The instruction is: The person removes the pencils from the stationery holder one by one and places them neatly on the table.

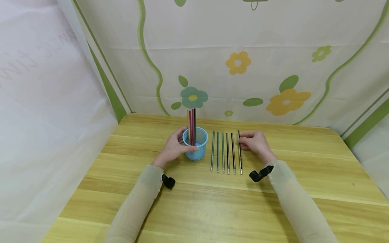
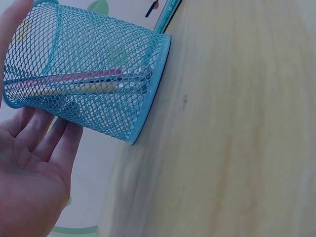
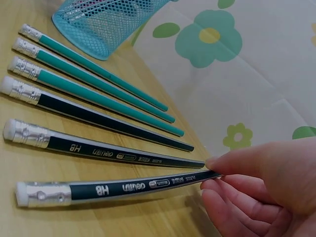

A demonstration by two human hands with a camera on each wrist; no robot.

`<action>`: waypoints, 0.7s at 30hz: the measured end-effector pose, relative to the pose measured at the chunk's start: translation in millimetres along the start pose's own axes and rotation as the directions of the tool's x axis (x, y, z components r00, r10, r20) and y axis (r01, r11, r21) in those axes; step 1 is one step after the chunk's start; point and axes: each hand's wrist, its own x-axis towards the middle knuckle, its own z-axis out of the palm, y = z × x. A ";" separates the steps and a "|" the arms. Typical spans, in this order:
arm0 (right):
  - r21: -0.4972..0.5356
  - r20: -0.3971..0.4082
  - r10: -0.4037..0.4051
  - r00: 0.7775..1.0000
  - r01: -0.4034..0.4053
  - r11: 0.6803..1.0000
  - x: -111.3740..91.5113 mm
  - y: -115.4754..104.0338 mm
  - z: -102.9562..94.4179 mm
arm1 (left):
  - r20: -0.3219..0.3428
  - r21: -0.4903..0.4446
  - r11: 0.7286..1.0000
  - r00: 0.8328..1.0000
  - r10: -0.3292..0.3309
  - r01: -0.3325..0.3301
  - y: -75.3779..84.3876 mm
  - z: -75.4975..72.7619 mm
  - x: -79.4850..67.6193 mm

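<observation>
A light blue mesh pen cup [image 1: 196, 156] stands upright with several pencils [image 1: 191, 126] in it, pinkish, black and pale yellow. My left hand [image 1: 174, 147] holds the cup from its left side, thumb across the front and fingers behind. To the cup's right lie three green pencils [image 1: 217, 152] and two black pencils [image 1: 233, 153], side by side with white erasers towards me. At the right end of this row, my right hand [image 1: 254, 143] pinches another black pencil [image 3: 133, 189] between thumb and fingers at its far end; the pencil's eraser end points towards me.
The wooden table [image 1: 209, 209] reaches back to a white flowered curtain [image 1: 212, 67]. Another white cloth [image 1: 45, 118] hangs along the left side. Black wrist cameras [image 1: 261, 173] sit on both sleeves.
</observation>
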 end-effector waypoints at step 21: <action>-0.073 -0.032 -0.017 0.999 0.015 0.997 3.2 3.5 10.9 | 0.004 0.017 1.000 1.000 0.011 -0.011 2.8 -0.1 -1.5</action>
